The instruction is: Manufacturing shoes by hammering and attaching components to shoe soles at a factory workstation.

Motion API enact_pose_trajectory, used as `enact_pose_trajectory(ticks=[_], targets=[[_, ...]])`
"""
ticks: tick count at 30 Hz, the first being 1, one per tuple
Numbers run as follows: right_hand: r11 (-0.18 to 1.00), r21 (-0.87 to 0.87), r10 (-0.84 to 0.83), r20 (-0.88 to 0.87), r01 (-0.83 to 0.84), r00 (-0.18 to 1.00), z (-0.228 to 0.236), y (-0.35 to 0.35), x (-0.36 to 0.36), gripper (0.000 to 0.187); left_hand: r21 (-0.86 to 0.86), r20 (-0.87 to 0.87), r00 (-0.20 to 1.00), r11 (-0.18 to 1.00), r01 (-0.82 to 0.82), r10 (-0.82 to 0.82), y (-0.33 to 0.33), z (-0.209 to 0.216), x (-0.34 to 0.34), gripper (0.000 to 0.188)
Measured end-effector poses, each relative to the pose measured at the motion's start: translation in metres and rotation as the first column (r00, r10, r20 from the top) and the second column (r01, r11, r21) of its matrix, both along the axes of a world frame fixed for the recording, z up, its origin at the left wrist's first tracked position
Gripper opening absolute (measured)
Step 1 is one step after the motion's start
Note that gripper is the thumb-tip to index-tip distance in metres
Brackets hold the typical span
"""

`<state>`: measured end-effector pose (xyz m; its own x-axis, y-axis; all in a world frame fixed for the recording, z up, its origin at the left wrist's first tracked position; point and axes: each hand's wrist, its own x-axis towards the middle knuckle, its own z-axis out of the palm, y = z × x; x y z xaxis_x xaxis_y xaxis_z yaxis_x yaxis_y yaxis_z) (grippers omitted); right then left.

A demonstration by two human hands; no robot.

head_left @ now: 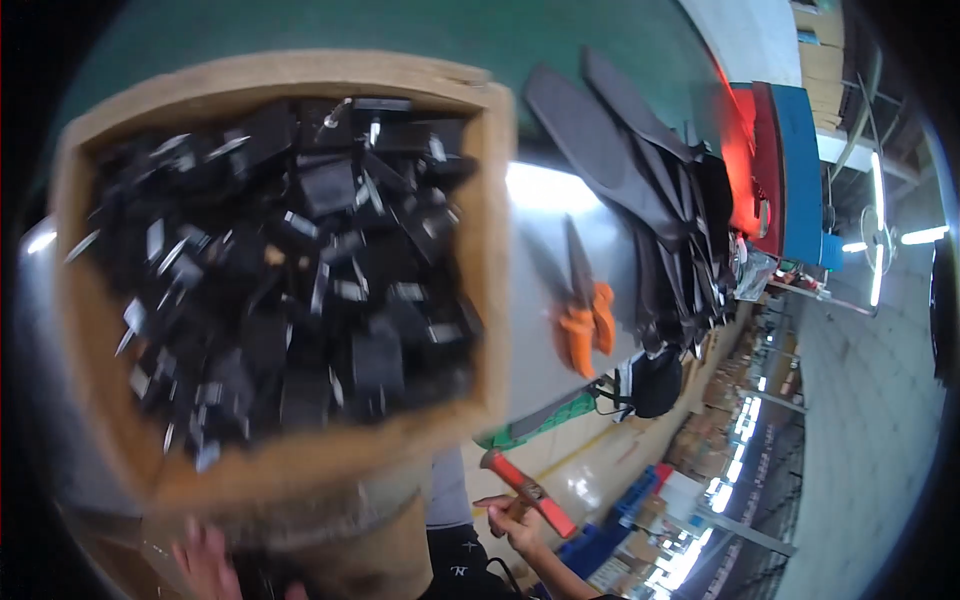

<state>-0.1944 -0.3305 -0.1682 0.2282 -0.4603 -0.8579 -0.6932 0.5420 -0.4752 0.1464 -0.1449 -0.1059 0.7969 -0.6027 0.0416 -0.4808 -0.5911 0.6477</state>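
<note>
My right hand (518, 523), at the lower middle, is closed round a red bar-shaped tool (530, 493) with a dark metal piece at its middle; its exact kind is unclear. One finger points out to the left. At the lower left, my left hand (208, 565) is blurred, its fingers stretched apart below the near side of a wooden box (330, 450). It appears to hold nothing, and its lower part is cut off. Small black blocks with shiny metal pieces (330, 190) fill the box in a jumbled heap.
Right of the box, orange-handled scissors (583, 310) lie on a grey work surface (535, 260). Long dark grey flat pieces (610, 150) are piled beyond them. A green surface (330, 28) stretches behind the box. Shelves of cartons (700, 440) stand off to the right.
</note>
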Motion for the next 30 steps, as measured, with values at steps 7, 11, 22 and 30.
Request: enact_pose_trajectory(ticks=[7, 11, 22, 30], targets=[[0.966, 0.244, -0.029, -0.230, 0.086, 0.973, -0.053, 0.003, -0.022, 0.023, -0.214, -0.084, 0.969, 0.954, 0.211, -0.233, 0.042, -0.008, 0.003, 0.056], [0.995, 0.057, 0.084, 0.030, -0.086, 0.996, -0.061, 0.000, 0.025, 0.024, -0.054, -0.088, 0.947, 0.951, 0.304, -0.308, 0.058, -0.001, 0.005, 0.060], [0.985, 0.021, -0.171, 0.294, 0.172, 0.940, -0.016, 0.054, -0.035, 0.024, -0.076, 0.052, 0.997, 0.995, -0.058, 0.062, 0.003, 0.021, -0.007, 0.049], [0.865, -0.407, -0.087, 0.457, 0.295, 0.885, -0.028, 0.034, -0.026, 0.027, -0.152, 0.484, 0.872, 0.974, 0.171, -0.078, -0.094, 0.049, 0.104, 0.018]])
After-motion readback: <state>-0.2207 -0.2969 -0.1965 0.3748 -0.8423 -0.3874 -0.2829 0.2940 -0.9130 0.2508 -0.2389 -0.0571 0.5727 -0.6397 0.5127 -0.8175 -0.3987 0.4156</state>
